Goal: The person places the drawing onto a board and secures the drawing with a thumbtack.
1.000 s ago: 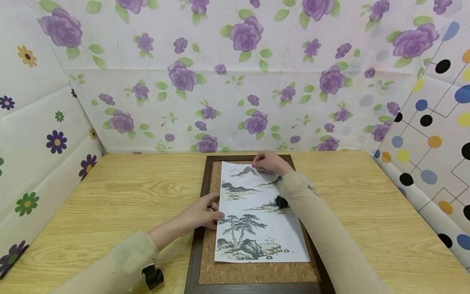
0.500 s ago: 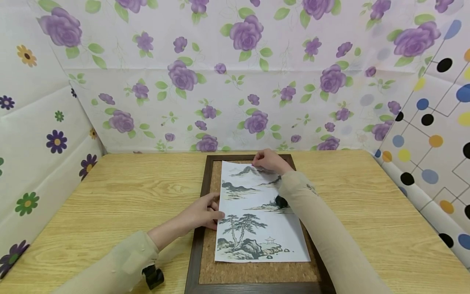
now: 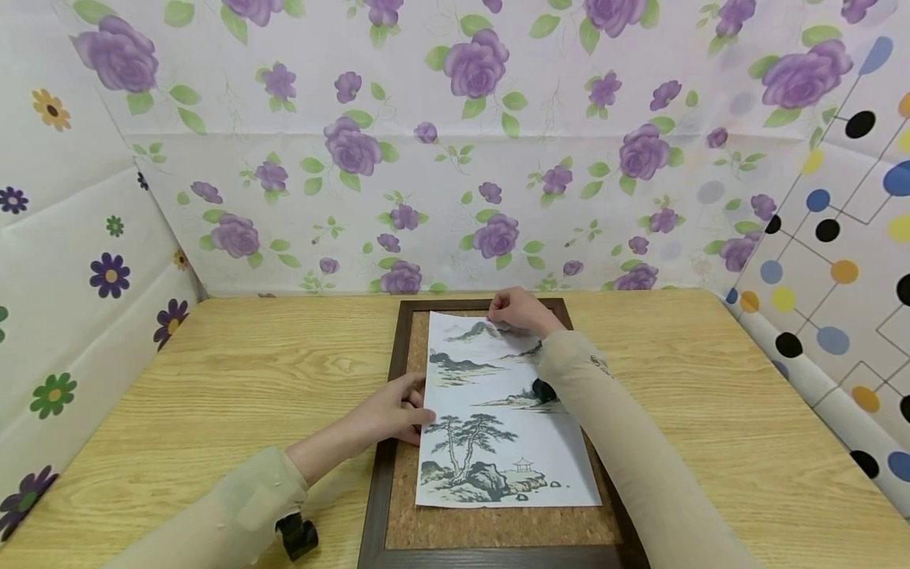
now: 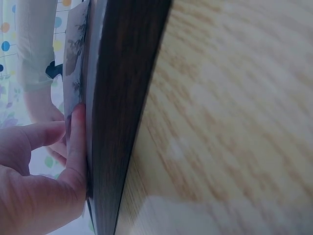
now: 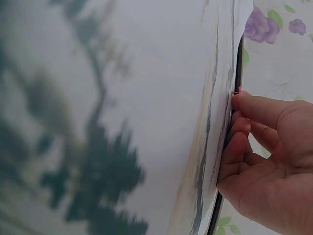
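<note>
A sheet of paper (image 3: pixel 465 399) printed with an ink landscape of mountains, pines and a pavilion lies on the brown-framed cork board (image 3: pixel 498 533). At its left edge, my left hand (image 3: pixel 391 409) pinches the paper; the thumb lies over the edge and a fingertip is hidden under it. My right hand (image 3: pixel 522 310) is at the sheet's top edge, pinching a small pink push pin (image 5: pixel 239 90) between thumb and finger. The pin's metal point meets the paper near the edge; how deep it sits, I cannot tell. Part of the paper's right side is hidden by my right forearm.
Beneath the board is a light wood-grain table (image 3: pixel 284 356). Behind it rises a purple-flowered sheet (image 3: pixel 426 197); a dotted sheet (image 3: pixel 817 316) stands at right and a flowered one (image 3: pixel 71 276) at left. Black wrist devices are on the left wrist (image 3: pixel 297 536) and right wrist.
Almost nothing differs. My right hand shifts very slightly at the top edge with the push pin; the left hand and the paper stay where they were.
</note>
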Demonstrator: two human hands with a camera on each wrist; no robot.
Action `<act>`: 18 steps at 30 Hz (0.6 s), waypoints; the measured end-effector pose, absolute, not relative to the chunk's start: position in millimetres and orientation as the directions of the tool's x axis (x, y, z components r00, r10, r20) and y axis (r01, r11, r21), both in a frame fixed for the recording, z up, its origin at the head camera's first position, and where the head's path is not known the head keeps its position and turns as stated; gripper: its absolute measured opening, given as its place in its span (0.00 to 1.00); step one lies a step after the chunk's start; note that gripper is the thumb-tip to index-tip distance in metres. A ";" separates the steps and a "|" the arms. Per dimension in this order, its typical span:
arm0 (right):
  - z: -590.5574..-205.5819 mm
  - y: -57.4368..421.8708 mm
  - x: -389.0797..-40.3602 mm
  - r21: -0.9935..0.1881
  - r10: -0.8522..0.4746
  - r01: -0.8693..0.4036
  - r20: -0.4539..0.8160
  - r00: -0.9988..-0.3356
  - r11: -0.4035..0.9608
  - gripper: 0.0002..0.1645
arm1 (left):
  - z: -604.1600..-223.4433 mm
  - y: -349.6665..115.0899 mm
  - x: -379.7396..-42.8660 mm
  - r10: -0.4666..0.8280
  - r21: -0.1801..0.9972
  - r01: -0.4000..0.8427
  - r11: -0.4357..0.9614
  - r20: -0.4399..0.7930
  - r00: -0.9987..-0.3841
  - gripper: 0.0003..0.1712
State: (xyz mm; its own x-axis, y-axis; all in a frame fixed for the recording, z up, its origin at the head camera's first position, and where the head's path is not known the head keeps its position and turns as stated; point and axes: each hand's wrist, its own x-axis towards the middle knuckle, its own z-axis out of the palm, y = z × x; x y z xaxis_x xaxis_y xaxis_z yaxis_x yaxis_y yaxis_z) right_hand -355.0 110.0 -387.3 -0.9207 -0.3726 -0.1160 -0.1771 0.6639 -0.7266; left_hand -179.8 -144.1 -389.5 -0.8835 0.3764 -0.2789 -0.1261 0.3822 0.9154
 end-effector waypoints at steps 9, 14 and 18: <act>-387.8 110.2 -357.0 -0.715 -0.374 -0.186 -0.113 -0.921 0.674 0.08 | -390.9 -143.4 -180.2 0.374 0.915 -0.132 0.380 -0.283 -0.884 0.44; -389.6 111.1 -360.4 -0.708 -0.381 -0.201 -0.103 -0.919 0.677 0.08 | -390.9 -144.4 -180.6 0.377 0.917 -0.128 0.378 -0.279 -0.883 0.45; -391.1 111.4 -363.7 -0.698 -0.386 -0.217 -0.092 -0.918 0.682 0.07 | -391.0 -144.9 -180.5 0.377 0.916 -0.127 0.380 -0.279 -0.883 0.45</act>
